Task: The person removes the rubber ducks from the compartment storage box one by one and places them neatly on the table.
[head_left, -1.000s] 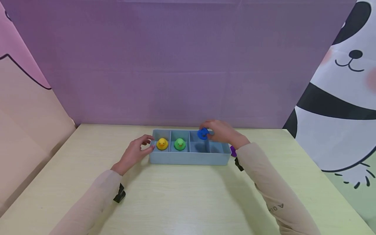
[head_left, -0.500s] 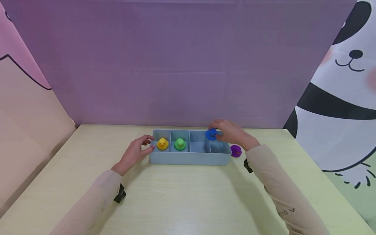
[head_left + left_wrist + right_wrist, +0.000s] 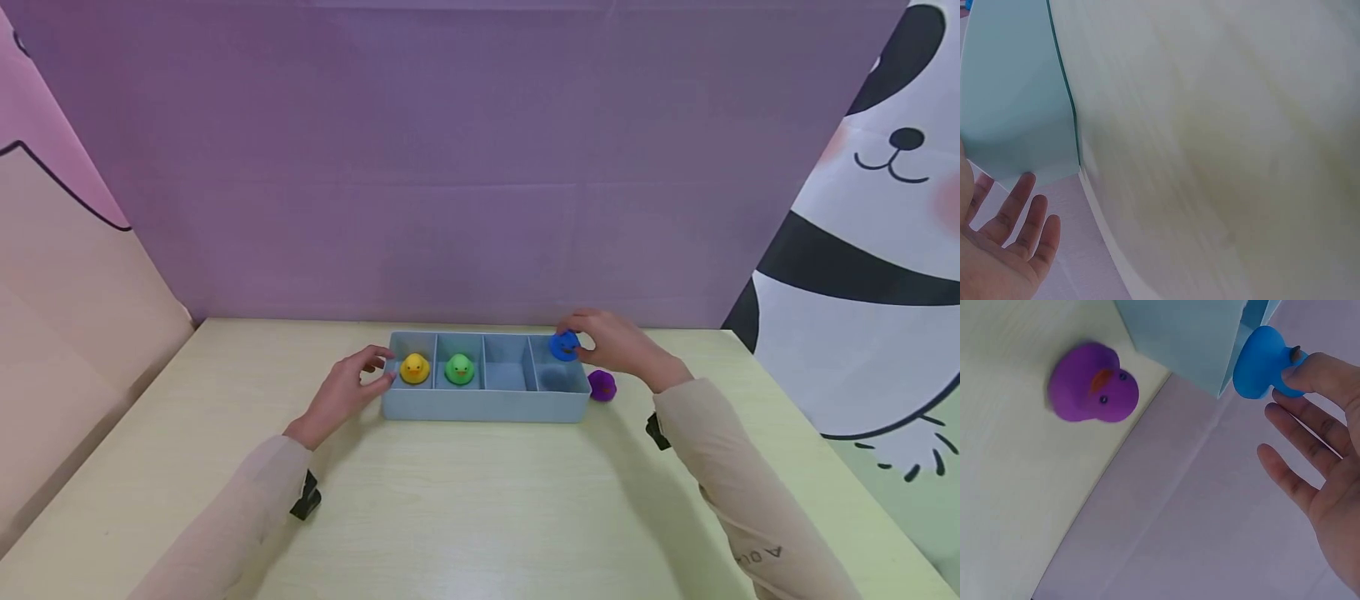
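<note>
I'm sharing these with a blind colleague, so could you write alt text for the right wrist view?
A right hand pinches a small blue toy duck at the open top of a pale-blue box. Near the box, a rounded purple toy duck rests on a pale table; a lilac backdrop lies beyond.

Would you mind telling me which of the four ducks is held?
The blue duck, pinched by the right hand. The yellow duck and green duck sit in the box, the purple duck on the table.
</note>
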A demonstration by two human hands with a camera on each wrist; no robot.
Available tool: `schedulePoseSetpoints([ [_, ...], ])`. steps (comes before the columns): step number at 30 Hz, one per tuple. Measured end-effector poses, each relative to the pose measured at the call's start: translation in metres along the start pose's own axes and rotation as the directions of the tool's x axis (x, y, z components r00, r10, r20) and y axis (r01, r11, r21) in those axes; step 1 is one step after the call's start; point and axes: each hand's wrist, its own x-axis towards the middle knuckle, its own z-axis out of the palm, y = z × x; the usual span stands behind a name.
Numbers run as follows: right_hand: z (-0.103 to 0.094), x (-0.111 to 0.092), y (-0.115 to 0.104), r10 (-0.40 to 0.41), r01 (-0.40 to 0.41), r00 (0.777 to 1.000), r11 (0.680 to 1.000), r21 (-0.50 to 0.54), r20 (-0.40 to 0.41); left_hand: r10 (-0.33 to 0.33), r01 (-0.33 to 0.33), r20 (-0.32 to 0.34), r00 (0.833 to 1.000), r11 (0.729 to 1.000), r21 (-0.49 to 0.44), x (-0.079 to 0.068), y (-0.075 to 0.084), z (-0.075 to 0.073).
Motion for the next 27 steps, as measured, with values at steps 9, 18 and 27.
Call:
schedulePoseSetpoints([
  [9,-0.005,-0.012,0.012,0.039,-0.039,0.999,0.999,0.0,0.005,-0.011,0.011,0.003,1.0,1.0,-0.007,-0.001,0.0,0.0],
  [18,-0.008,-0.026,0.023,0.081,-0.081,0.997,0.997,-0.001,0.018,0.0,0.0,0.003,1.0,1.0,-0.006,0.0,0.001,0.0],
  [27,-0.003,-0.041,0.035,0.098,-0.098,0.995,0.995,-0.032,0.013,-0.011,0.011,0.003,1.0,1.0,-0.002,0.001,-0.002,0.001],
])
